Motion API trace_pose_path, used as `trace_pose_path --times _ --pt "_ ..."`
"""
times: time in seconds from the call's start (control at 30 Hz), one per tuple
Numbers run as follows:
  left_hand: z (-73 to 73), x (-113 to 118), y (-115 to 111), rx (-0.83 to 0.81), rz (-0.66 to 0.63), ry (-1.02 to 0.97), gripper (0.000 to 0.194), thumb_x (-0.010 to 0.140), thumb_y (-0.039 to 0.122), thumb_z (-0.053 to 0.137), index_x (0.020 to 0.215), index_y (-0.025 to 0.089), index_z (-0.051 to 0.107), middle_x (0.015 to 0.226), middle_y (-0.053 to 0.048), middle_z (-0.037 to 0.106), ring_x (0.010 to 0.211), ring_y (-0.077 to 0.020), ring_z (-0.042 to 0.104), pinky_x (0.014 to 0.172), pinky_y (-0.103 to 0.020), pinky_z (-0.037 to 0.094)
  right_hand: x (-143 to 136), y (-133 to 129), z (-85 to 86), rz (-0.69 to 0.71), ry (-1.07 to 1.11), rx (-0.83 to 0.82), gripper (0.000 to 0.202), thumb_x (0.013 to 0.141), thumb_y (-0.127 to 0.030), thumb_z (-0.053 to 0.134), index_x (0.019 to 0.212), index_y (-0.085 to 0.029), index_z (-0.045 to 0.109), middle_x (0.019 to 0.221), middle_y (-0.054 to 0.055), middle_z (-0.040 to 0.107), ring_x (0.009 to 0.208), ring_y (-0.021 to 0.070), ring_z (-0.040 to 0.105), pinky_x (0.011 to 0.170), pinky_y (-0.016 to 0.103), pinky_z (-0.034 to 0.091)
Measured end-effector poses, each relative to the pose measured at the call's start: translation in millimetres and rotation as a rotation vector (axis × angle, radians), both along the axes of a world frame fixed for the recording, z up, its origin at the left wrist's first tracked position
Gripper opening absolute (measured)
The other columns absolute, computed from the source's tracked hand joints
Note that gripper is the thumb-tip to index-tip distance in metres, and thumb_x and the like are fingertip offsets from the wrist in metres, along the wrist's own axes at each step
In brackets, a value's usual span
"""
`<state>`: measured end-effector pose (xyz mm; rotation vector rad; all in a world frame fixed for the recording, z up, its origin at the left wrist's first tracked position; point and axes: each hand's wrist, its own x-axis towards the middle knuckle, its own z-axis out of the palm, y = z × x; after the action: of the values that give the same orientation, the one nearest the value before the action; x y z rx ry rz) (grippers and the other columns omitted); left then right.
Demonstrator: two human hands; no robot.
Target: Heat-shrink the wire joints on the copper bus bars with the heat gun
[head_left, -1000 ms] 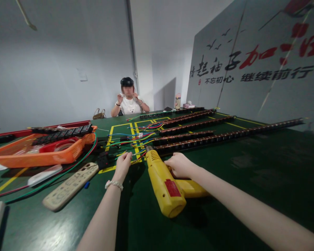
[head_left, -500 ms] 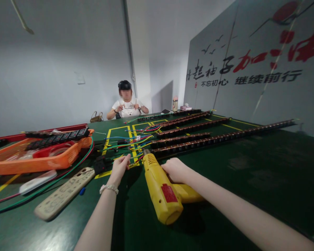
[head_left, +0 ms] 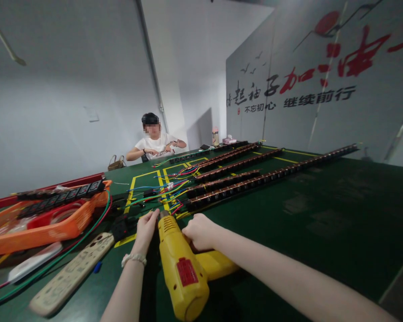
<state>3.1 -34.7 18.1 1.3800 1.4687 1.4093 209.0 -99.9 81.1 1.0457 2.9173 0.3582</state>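
Note:
My right hand (head_left: 201, 231) is closed on a yellow heat gun (head_left: 184, 273) with a red label. Its fist sits against the barrel, and the handle passes beneath my wrist. The gun's metal nozzle points away from me, close to my left fingertips. My left hand (head_left: 147, 230), with a pale band on the wrist, is pinched at a thin wire (head_left: 151, 210), mostly hidden by the fingers and nozzle. Just beyond, coloured wires (head_left: 177, 206) run from the near end of a long black strip with copper-coloured lines (head_left: 242, 188).
More strips (head_left: 235, 165) lie across the green table (head_left: 275, 250). At left are an orange basket (head_left: 60, 228) with parts inside, a beige power strip (head_left: 70, 273), a white oblong object (head_left: 35, 264) and a small blue piece (head_left: 97, 267). A co-worker (head_left: 156, 143) sits at the far side.
The heat gun and my right hand have moved left, bringing the nozzle nearer my left fingertips. The view has shifted somewhat. The co-worker's arms have changed position.

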Motion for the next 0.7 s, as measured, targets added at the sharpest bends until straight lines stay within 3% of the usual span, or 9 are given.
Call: trace_pose_path --times 0.13,0.3,0.5,0.7 --pt "-3.5 -2 4 0.027 -0.012 0.001 0.048 0.058 0.061 0.062 0.056 0.015 0.053 0.048 0.004 0.045 0.048 -0.0098 0.041 0.048 -0.022 0.031 1 0 0.2 -0.016 0.014 -0.021 0.023 0.069 -0.032 0.057 0.081 -0.015 0.067 0.077 0.01 0.068 0.069 0.024 0.064 0.05 0.029 0.037" --pt "-4.6 -1 3 0.033 -0.016 -0.014 0.047 0.063 0.06 0.059 0.052 0.017 0.045 0.043 0.006 0.038 0.044 -0.0086 0.037 0.046 -0.021 0.03 7 3 -2.2 -0.056 0.004 -0.079 0.023 0.07 -0.033 0.058 0.081 -0.016 0.068 0.077 0.011 0.068 0.069 0.0254 0.064 0.049 0.03 0.036" --pt "-1.8 2 -2 0.079 -0.033 0.061 0.044 0.071 0.055 0.054 0.051 0.017 0.043 0.04 0.005 0.041 0.044 -0.009 0.039 0.048 -0.021 0.03 37 6 -8.2 -0.18 -0.01 -0.099 0.023 0.072 -0.033 0.057 0.081 -0.015 0.068 0.077 0.012 0.067 0.068 0.0259 0.063 0.053 0.031 0.037" --pt "-2.6 1 1 0.116 -0.015 0.098 0.043 0.073 0.054 0.052 0.051 0.017 0.045 0.04 0.005 0.042 0.044 -0.0096 0.041 0.047 -0.021 0.031 57 3 -3.1 -0.242 -0.047 -0.106 0.025 0.074 -0.038 0.055 0.08 -0.016 0.067 0.07 0.01 0.066 0.062 0.0242 0.062 0.052 0.031 0.036"
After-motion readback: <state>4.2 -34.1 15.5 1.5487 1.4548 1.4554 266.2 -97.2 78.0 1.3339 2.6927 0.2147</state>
